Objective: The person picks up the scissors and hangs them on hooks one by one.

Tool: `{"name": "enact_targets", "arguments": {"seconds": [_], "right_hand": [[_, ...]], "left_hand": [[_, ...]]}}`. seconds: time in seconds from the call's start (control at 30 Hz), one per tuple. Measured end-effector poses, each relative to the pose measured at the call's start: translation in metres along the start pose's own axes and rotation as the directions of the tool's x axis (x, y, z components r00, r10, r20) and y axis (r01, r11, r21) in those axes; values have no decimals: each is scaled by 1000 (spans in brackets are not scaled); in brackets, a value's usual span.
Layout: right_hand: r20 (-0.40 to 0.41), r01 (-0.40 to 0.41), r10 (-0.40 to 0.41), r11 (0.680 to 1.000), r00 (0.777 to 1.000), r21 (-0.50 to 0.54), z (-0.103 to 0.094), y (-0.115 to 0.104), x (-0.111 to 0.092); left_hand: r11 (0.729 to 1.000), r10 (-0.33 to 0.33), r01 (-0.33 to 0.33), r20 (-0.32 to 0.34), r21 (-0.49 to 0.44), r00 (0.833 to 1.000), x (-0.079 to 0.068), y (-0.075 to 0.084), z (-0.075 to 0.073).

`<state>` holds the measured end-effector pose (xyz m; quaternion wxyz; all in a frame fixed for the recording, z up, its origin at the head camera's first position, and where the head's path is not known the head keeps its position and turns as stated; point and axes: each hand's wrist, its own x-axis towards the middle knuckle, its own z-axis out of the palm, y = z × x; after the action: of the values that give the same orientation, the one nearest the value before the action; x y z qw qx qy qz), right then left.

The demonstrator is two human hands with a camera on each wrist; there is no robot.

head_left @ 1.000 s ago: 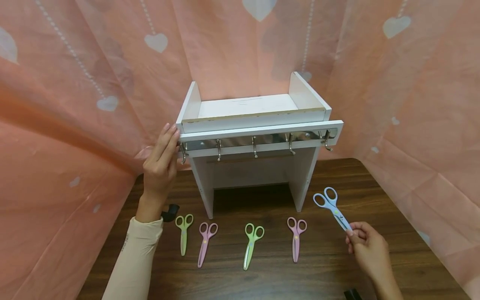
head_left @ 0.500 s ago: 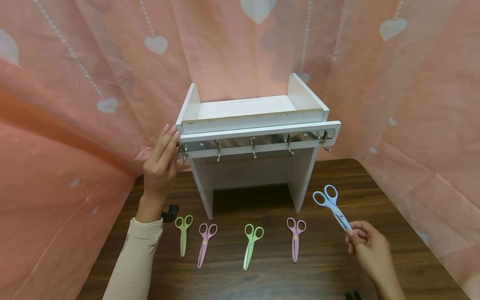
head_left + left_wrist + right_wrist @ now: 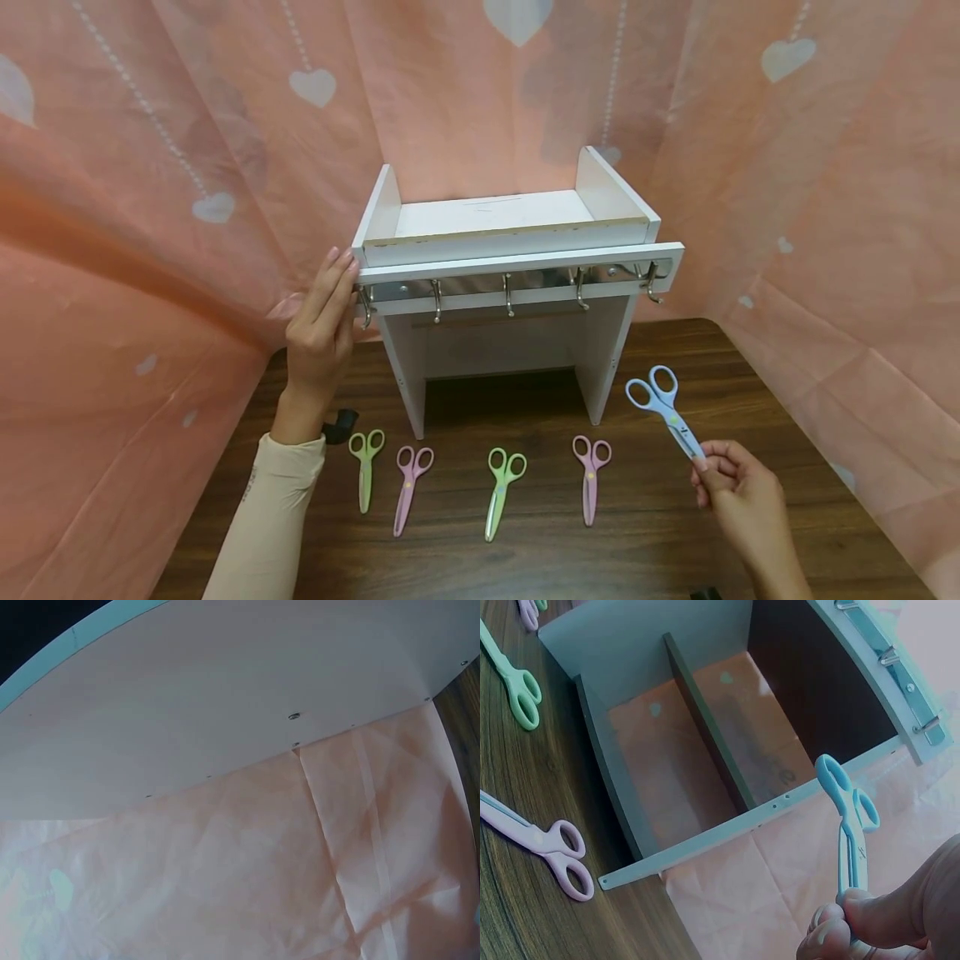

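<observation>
My right hand [image 3: 742, 496] pinches a pair of blue scissors [image 3: 667, 408] by the blade end, with the handle loops pointing up and away. In the right wrist view, the thumb and fingers close on the tip of these blue scissors [image 3: 849, 825]. On the left, my left hand [image 3: 318, 333] rests with straight fingers against the left end of a white hook rail [image 3: 472, 287]. Several metal hooks [image 3: 508, 294] line the rail, all of them bare. The rail runs along the front of a white shelf unit [image 3: 615, 350]. My left hand is out of sight in the left wrist view.
Between the hands, green scissors [image 3: 366, 471], pink scissors [image 3: 408, 492], another green pair [image 3: 498, 496] and another pink pair [image 3: 591, 483] lie in a row on the wooden table [image 3: 540, 567]. A pink curtain [image 3: 825, 208] with hearts surrounds the table.
The blue scissors have risen very slightly in the right hand's pinch, their loops shifting a little upward. My left hand stays at the rail's end, and the other scissors lie as before.
</observation>
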<state>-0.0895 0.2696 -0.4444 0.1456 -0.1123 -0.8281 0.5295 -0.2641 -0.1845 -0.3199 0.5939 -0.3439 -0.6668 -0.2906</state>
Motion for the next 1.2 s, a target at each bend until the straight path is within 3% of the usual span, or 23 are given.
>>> {"name": "enact_targets", "arguments": {"seconds": [0.9,1.2], "right_hand": [[-21,84,-83,995,996,58,-2,-22,0],[-60,158,-157,987,986,14,-4,-32,2]], "left_hand": [[1000,1,0,-22,18,1000,1,1,-1],[1000,1,-1,-15,-2,1000,0,-2,1]]}}
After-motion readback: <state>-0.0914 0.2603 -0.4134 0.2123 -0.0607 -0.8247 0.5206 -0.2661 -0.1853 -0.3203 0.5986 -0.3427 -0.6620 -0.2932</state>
